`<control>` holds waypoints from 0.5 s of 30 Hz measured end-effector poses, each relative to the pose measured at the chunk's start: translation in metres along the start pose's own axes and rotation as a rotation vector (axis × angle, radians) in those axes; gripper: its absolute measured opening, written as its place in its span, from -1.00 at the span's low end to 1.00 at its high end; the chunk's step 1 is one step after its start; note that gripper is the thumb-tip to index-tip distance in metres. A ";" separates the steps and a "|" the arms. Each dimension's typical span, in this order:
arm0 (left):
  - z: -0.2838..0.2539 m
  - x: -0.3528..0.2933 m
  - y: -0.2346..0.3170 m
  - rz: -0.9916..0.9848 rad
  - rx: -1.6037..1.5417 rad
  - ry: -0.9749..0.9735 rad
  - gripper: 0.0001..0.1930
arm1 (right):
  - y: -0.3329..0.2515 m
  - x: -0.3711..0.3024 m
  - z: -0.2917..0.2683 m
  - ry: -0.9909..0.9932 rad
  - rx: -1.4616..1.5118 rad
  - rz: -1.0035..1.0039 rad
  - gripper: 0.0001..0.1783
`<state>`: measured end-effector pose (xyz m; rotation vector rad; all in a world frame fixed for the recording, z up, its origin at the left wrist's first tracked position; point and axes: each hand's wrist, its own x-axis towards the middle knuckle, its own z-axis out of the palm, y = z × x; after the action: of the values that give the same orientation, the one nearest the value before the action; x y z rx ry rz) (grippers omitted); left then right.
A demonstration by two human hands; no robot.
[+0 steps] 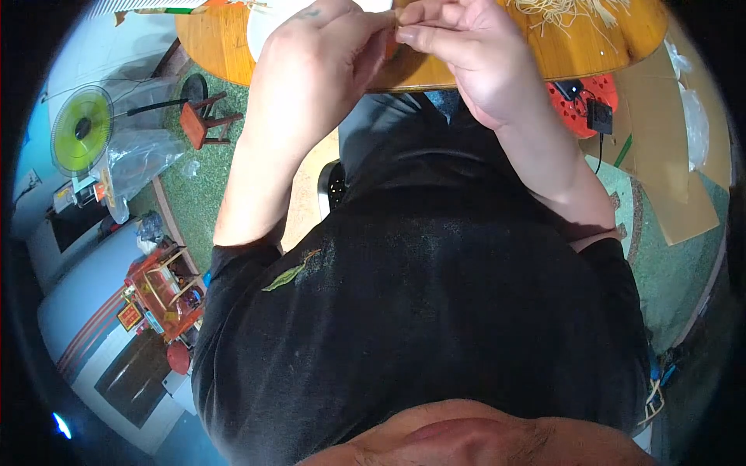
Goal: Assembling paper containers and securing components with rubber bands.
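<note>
My two hands meet over the near edge of a round wooden table (pixel 214 46), at the top of the view. My left hand (pixel 315 50) is curled closed, its back toward me and its fingertips hidden. Thumb and fingers of my right hand (pixel 470 46) pinch together right beside it. Whatever sits between the fingertips is too small and hidden to name. A bit of orange shows beneath my left hand. Behind that hand, a white plate or tray (pixel 256 35) is partly covered. Pale thin cords (pixel 571 12) lie in a loose tangle to the right of my right hand.
Below the table's right side are a red patterned stool top (pixel 610 89) with a black adapter (pixel 599 116) and cable, and cardboard sheets (pixel 660 147). A green fan (pixel 81 128) and small wooden stool (pixel 203 124) stand left. A green leaf (pixel 285 277) clings to my black shirt.
</note>
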<state>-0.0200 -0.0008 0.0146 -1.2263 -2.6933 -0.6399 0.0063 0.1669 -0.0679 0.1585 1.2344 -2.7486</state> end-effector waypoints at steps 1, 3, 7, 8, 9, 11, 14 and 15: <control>-0.001 0.000 0.002 -0.002 0.001 -0.001 -0.80 | -0.006 -0.005 0.007 0.044 -0.160 -0.067 -0.66; -0.003 0.001 0.007 0.013 0.082 -0.048 -0.79 | -0.002 -0.003 0.006 0.086 -0.318 -0.133 -0.64; 0.000 0.001 0.006 0.077 0.102 -0.075 -0.79 | -0.011 -0.012 -0.004 -0.286 -0.425 -0.698 -0.65; 0.000 0.002 0.006 0.081 0.057 -0.073 -0.80 | -0.022 -0.020 -0.001 -0.207 -0.729 -0.563 -0.66; 0.000 0.003 0.005 0.084 0.012 -0.071 -0.81 | -0.023 -0.020 -0.002 -0.205 -0.728 -0.562 -0.66; 0.000 0.002 -0.001 0.067 -0.031 -0.066 -0.84 | -0.025 -0.020 -0.002 -0.232 -0.749 -0.503 -0.68; -0.002 0.003 0.005 -0.048 -0.166 -0.080 -0.89 | -0.023 -0.016 -0.007 -0.264 -0.780 -0.568 -0.70; -0.003 0.005 0.008 -0.148 -0.253 -0.100 -0.92 | -0.022 -0.015 -0.007 -0.264 -0.781 -0.568 -0.70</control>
<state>-0.0175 0.0055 0.0214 -1.1451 -2.8766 -0.9910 0.0184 0.1881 -0.0540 -0.6935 2.4044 -2.2804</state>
